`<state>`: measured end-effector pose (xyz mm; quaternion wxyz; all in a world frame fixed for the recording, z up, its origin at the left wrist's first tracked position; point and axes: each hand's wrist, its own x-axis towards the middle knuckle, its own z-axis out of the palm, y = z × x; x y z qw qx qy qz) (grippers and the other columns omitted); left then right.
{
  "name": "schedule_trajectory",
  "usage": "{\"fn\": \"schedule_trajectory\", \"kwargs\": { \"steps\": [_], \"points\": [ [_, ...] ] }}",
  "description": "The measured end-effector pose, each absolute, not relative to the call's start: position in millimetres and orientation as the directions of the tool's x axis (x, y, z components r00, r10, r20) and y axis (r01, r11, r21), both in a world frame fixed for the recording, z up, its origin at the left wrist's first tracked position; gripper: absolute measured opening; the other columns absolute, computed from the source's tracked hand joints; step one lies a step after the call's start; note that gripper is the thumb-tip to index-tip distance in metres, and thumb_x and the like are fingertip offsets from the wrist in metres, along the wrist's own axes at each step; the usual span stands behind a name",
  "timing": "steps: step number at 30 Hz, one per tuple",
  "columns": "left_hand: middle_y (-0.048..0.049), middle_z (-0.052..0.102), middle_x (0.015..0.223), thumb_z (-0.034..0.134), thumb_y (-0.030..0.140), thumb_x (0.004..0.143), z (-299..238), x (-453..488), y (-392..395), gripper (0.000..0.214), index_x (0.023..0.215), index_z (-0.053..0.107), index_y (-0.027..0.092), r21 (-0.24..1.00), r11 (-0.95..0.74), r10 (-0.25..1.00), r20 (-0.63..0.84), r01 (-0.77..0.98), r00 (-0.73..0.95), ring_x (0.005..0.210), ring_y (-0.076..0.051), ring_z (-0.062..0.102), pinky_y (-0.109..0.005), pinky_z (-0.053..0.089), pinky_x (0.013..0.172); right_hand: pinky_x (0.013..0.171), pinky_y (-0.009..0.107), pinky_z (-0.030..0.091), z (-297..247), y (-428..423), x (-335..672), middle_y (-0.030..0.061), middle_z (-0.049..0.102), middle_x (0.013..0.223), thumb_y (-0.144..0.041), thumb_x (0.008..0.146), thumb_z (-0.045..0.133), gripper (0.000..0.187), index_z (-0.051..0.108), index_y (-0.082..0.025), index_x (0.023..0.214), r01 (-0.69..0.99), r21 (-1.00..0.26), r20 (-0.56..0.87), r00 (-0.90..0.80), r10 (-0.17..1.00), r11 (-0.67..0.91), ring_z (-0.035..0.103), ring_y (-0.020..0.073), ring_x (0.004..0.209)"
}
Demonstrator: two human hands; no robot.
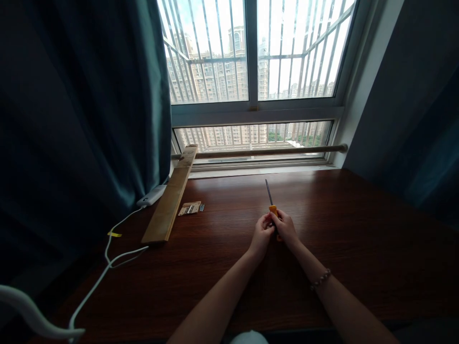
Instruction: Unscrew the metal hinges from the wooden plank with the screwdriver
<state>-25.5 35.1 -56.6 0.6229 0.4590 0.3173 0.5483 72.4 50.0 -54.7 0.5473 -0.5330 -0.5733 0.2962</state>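
My left hand [261, 234] and my right hand [287, 228] meet over the middle of a dark wooden table [340, 229]. Both are closed round the handle of a screwdriver [271, 203]. Its orange and black handle sits between my fingers, and the thin metal shaft points away from me toward the window. A bead bracelet [320, 279] circles my right wrist.
A long wooden slat [172, 198] lies at the table's left, one end propped on the sill. Beside it sit a small packet of hardware [189, 208] and a few screws [202, 207]. A white power strip [152, 196] and its cable [107, 267] run along the left edge by a dark curtain [82, 105].
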Motion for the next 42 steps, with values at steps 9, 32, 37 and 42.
{"fn": "schedule_trajectory", "kwargs": {
  "steps": [9, 32, 37, 42],
  "points": [
    [-0.012, 0.044, 0.122, 0.045, 0.012, 0.077, -44, -38, 18, 0.043, 0.119, 0.045, 0.017, 0.584, -0.675, 0.737, 0.556, 0.451, 0.384, 0.116, -0.023, 0.04, -0.043, 0.034, 0.1, 0.064, 0.028, 0.045, -33, 49, 114, 0.0085, 0.067, 0.084, -0.041, 0.075, 0.053, 0.032, 0.064, -0.021, 0.097, 0.691, -0.699, 0.191, 0.43, 0.883, -0.185, 0.063, 0.024, 0.077],
    [-0.0105, 0.05, 0.108, 0.043, 0.012, 0.079, -45, -45, 24, 0.025, 0.1, 0.057, 0.017, 0.502, -0.688, 0.72, 0.558, 0.524, 0.413, 0.106, -0.02, 0.047, -0.039, 0.042, 0.092, 0.075, 0.046, 0.041, -41, 52, 197, 0.0173, 0.061, 0.097, -0.02, 0.074, 0.049, 0.026, 0.067, -0.012, 0.091, 0.592, -0.412, 0.105, 0.786, 0.609, -0.693, 0.055, 0.0331, 0.094],
    [-0.0101, 0.05, 0.108, 0.043, 0.013, 0.079, -46, -45, 25, 0.024, 0.099, 0.057, 0.017, 0.502, -0.688, 0.72, 0.558, 0.523, 0.412, 0.106, -0.02, 0.047, -0.039, 0.042, 0.092, 0.076, 0.051, 0.036, -46, 54, 200, 0.0147, 0.062, 0.094, -0.017, 0.071, 0.049, 0.023, 0.068, -0.013, 0.085, 0.566, -0.413, 0.135, 0.813, 0.566, -0.714, 0.055, 0.0334, 0.091],
    [-0.0101, 0.05, 0.107, 0.044, 0.013, 0.079, -47, -45, 25, 0.023, 0.097, 0.057, 0.017, 0.49, -0.685, 0.722, 0.556, 0.538, 0.413, 0.106, -0.02, 0.047, -0.038, 0.042, 0.093, 0.077, 0.054, 0.033, -47, 55, 205, 0.0165, 0.062, 0.094, -0.017, 0.071, 0.049, 0.025, 0.068, -0.013, 0.087, 0.53, -0.417, 0.116, 0.837, 0.536, -0.738, 0.052, 0.0366, 0.095]
  ]
}}
